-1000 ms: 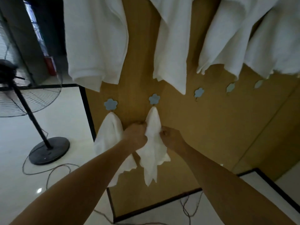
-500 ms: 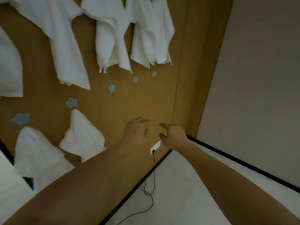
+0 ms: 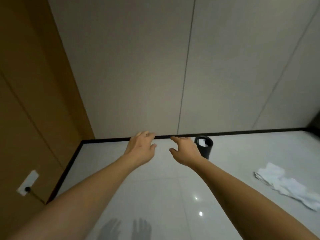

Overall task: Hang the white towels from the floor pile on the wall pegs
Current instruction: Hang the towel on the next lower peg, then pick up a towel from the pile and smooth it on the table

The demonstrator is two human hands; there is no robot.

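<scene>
A pile of white towels lies on the glossy white floor at the right edge. My left hand and my right hand are stretched out in front of me at mid-frame, fingers loose and apart, holding nothing. Both hover over the floor, well to the left of the pile. The wall pegs and the hung towels are out of view.
A black cylindrical bin stands by the grey wall just right of my right hand. The wooden panel wall fills the left side, with a white socket and a cable low on it. A black skirting borders the floor.
My hands let go of the towel hung on the peg. The view swung right, away from the wooden peg wall, to the room corner and the floor pile.
</scene>
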